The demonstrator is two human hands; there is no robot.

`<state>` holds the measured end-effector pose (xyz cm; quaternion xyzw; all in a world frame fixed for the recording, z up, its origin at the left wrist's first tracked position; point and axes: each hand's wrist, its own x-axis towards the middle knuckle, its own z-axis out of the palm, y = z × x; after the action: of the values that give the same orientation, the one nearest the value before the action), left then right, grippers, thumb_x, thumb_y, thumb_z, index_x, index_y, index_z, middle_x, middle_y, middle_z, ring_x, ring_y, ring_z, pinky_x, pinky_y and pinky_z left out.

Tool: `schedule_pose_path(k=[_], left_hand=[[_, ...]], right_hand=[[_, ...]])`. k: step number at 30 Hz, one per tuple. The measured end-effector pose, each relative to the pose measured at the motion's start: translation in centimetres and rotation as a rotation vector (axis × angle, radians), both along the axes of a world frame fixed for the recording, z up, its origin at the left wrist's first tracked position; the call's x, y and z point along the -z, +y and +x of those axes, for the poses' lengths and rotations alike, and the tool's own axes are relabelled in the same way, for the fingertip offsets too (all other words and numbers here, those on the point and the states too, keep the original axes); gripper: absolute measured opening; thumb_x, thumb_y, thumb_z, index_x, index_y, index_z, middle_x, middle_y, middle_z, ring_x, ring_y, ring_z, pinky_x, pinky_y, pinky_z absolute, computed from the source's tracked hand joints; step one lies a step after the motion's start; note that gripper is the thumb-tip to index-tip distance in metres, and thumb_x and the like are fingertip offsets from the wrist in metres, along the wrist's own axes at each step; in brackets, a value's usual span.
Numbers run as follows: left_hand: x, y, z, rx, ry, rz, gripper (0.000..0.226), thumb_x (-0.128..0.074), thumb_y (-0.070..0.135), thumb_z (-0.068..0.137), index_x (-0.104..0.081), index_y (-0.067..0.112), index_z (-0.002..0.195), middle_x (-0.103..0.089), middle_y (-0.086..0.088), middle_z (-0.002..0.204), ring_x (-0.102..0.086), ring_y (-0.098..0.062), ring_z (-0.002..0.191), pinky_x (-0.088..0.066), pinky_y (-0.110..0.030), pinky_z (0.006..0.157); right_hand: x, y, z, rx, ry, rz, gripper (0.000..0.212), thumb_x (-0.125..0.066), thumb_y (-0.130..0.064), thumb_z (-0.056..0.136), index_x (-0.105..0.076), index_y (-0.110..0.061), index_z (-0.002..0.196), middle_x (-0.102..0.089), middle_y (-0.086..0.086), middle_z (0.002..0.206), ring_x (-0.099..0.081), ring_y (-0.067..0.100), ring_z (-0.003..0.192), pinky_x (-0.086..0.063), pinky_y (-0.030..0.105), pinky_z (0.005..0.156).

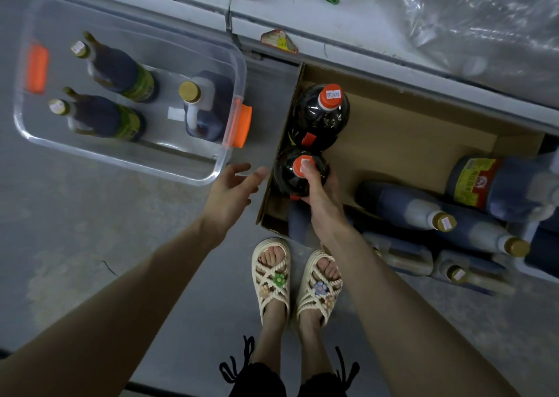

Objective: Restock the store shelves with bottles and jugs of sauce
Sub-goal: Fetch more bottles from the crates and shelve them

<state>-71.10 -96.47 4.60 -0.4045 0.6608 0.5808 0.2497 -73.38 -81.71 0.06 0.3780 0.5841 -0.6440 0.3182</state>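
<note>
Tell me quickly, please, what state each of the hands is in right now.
Left hand: open, holding nothing.
Right hand: gripping the near orange-capped bottle in the cardboard box.

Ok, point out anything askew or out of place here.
The gold-capped dark sauce bottles lie tipped on their sides beside the brown cardboard box, unlike the upright ones in the clear plastic bin. The red-and-yellow shelf tag hangs crooked.

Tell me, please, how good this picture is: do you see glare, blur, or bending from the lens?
Head view: the light is dim and bluish; glare streaks the plastic sheeting at top right and dots the dark bottle that the right hand grips; the wide lens slightly bows the shelf edge; the jugs at the right border look soft.
</note>
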Motion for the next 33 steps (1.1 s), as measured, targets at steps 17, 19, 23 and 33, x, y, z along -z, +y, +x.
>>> schedule_pose_path(k=[17,19,23,33], left_hand=[[-18.8,1.5,-2.4,0.311,0.209,0.167,0.079,-0.075,0.033,0.073,-0.037,0.022,0.141,-0.051,0.015,0.117,-0.052,0.003,0.104,-0.047,-0.017,0.085],[-22.3,2.1,-2.9,0.367,0.260,0.205,0.077,-0.076,0.015,0.076,-0.035,0.022,0.141,-0.048,0.019,0.118,-0.049,0.012,0.099,-0.046,-0.005,0.082],[-30.4,3.5,-4.2,0.476,0.378,0.227,0.096,-0.090,0.019,0.060,-0.039,0.023,0.141,-0.053,0.020,0.126,-0.049,0.014,0.113,-0.042,-0.018,0.102],[-54.5,8.3,-8.2,0.551,0.781,0.202,0.092,-0.092,0.013,0.044,-0.053,0.031,0.126,-0.063,0.007,0.126,-0.055,-0.006,0.122,-0.041,-0.028,0.104]], right_hand=[[-22.4,4.5,-3.3,-0.239,0.154,0.031,0.087,-0.063,-0.075,0.049,-0.061,-0.029,0.123,-0.067,-0.003,0.118,-0.063,0.014,0.109,-0.048,0.040,0.100],[-27.0,5.7,-4.3,-0.283,0.222,0.041,0.078,-0.061,-0.073,0.050,-0.067,-0.027,0.112,-0.071,-0.001,0.111,-0.065,0.015,0.106,-0.048,0.041,0.099],[-37.5,8.1,-6.1,-0.368,0.308,0.083,0.069,-0.062,-0.070,0.049,-0.070,-0.027,0.101,-0.073,-0.002,0.103,-0.067,0.017,0.100,-0.051,0.037,0.088],[-65.5,13.0,-9.1,-0.607,0.677,0.193,0.071,-0.050,-0.078,0.047,-0.073,-0.034,0.097,-0.074,-0.005,0.096,-0.067,0.017,0.091,-0.048,0.037,0.078]])
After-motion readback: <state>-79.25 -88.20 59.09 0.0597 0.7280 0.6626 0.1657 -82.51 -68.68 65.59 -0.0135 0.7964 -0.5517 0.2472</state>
